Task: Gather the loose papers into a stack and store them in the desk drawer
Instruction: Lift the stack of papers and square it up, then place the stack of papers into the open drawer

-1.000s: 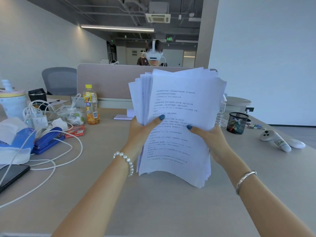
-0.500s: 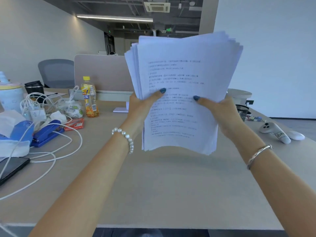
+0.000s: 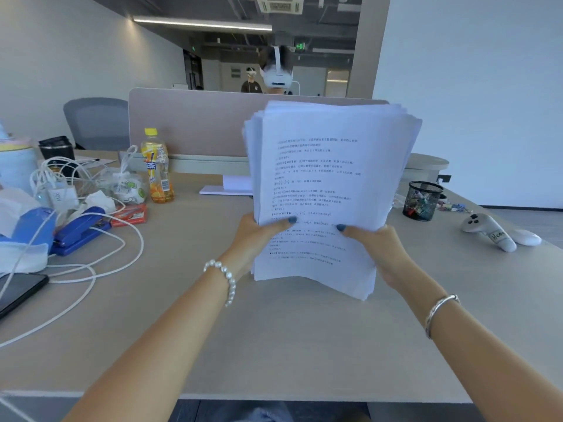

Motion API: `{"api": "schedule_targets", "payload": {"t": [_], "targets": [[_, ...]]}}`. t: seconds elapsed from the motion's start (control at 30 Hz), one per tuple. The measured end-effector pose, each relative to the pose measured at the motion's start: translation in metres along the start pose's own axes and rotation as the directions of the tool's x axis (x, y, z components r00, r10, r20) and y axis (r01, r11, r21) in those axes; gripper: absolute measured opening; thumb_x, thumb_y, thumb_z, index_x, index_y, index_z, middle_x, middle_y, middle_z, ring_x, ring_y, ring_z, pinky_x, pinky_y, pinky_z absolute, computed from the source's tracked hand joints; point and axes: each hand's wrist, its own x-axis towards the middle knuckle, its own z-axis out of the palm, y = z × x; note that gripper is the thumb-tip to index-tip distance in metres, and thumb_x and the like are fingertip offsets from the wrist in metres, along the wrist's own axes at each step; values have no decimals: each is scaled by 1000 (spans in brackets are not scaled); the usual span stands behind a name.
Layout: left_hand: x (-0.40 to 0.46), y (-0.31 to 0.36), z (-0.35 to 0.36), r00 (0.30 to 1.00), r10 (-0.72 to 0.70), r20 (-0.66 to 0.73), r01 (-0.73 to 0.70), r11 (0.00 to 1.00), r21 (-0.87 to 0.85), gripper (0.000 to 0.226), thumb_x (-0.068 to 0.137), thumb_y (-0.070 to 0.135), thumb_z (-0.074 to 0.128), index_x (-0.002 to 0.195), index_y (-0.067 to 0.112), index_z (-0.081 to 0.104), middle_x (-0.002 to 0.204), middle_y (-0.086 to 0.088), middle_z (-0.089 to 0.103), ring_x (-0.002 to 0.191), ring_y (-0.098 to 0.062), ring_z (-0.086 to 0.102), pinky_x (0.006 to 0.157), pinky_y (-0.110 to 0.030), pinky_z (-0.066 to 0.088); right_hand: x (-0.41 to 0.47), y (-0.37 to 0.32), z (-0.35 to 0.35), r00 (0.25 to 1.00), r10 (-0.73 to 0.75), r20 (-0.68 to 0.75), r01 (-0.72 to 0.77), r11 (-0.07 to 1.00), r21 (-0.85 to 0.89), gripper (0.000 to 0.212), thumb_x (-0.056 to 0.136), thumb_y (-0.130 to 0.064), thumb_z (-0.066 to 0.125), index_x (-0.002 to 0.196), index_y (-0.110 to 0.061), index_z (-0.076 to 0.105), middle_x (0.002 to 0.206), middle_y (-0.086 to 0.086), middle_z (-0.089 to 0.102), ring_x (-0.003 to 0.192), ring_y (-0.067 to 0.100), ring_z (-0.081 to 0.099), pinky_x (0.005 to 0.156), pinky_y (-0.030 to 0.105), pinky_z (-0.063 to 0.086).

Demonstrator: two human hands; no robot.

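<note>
A thick stack of white printed papers (image 3: 323, 184) stands upright over the middle of the desk, its sheets unevenly fanned at the top and its bottom edge touching or just above the desk top (image 3: 274, 345). My left hand (image 3: 259, 236) grips the stack's left side, thumb on the front page. My right hand (image 3: 380, 248) grips the right side the same way. No desk drawer is in view.
Left of the stack lie white cables (image 3: 91, 263), a blue stapler (image 3: 79, 229), an orange drink bottle (image 3: 157, 167), a phone (image 3: 18, 290) and tissues. At the right stand a black mesh pen cup (image 3: 422, 201) and white controllers (image 3: 487, 231). A partition (image 3: 195, 123) closes the back; a person sits behind it.
The stack was lifted high half a second ago and has now come back down toward the desk. Both hands keep their grip on it.
</note>
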Motion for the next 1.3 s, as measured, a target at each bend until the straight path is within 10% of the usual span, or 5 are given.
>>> {"api": "schedule_targets", "payload": {"t": [0.23,0.73,1.3], "targets": [[-9,-23,-7,994,-29,105,21,997,74,25,75,22,75,99,27,68,98,11,71,83,5,68,72,-14,54,-10,24,-4,998,49,30,-48,998,-30,37,70,-28,78,103,-15,67,102,4,73,91,22,69,82,39,55],[-22,-36,104,968,-25,250,41,997,-62,18,75,30,74,93,28,69,95,8,74,89,-10,70,75,-31,57,-67,43,-123,991,6,-137,-18,997,-82,49,64,-29,83,106,-12,67,104,6,74,93,24,70,81,39,57],[-92,-27,311,624,6,781,17,1000,-21,23,81,32,69,103,35,62,101,18,68,92,4,65,77,-16,52,-199,27,-331,874,-36,-485,-33,990,-134,29,74,-19,72,102,-26,67,101,-5,75,92,19,71,75,33,58]]}}
